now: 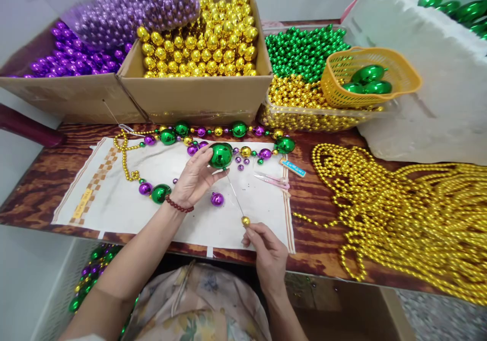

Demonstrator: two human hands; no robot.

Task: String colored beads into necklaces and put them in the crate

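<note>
My left hand (193, 178), with a brown bead bracelet (179, 205) at the wrist, is closed on a large shiny green bead (221, 156). A long thin needle (236, 194) slants from under this bead down to a small gold bead (245, 221). My right hand (268, 252) pinches that gold bead between thumb and fingertip. Behind my hands lies a strung garland (167, 137) of green, purple and gold beads, trailing a gold chain at the left. A loose purple bead (217, 199) rests on the white cloth (129, 214) between my hands.
Scissors with pink handles (276, 180) and a blue-labelled strip (292, 167) lie at the cloth's right. Gold bead strands (399, 224) pile up further right. Behind stand cardboard boxes (194, 100) of beads, a clear tub (300, 118) and a yellow basket (403, 77) holding green beads.
</note>
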